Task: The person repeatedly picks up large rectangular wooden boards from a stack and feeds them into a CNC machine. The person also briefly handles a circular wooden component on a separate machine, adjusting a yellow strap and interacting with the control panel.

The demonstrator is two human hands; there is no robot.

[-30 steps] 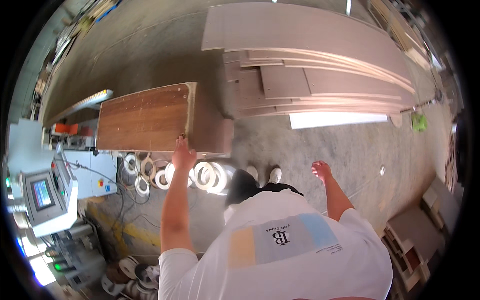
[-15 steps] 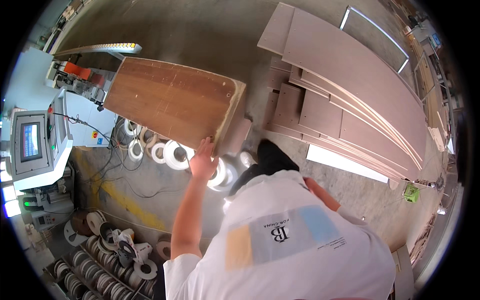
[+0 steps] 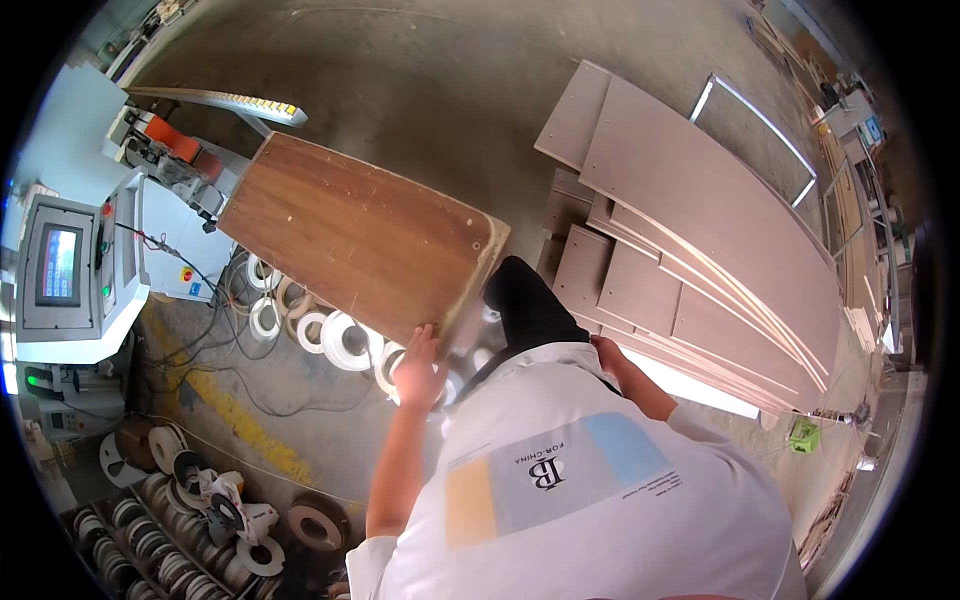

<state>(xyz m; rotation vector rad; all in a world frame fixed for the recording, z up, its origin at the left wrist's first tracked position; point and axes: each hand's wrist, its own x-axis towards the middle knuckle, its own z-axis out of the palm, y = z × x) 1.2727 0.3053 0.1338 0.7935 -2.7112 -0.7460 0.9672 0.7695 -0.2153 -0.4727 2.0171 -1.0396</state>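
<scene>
My left hand (image 3: 421,368) lies on the near right corner of a brown wooden worktop (image 3: 350,235), its fingers stretched out over the edge. Nothing is held in it. The worktop has scuffed, pale edges. Down at my right hip is my right hand (image 3: 602,348), beside my black trousers (image 3: 535,310); only a small part shows past the forearm, and its fingers are hidden. Below the worktop's near edge, white rolls of edge banding (image 3: 346,341) stand or lie on the floor.
A stack of large grey-brown panels (image 3: 700,230) rises on the right. Left stands a machine with a control screen (image 3: 60,265); cables (image 3: 250,390) trail across the floor. A rack of banding rolls (image 3: 150,540) sits at lower left, a green object (image 3: 803,436) far right.
My view has shifted, so the worktop and panels appear lower. My left hand stays at the worktop's corner. One leg has swung forward beside the worktop's right end.
</scene>
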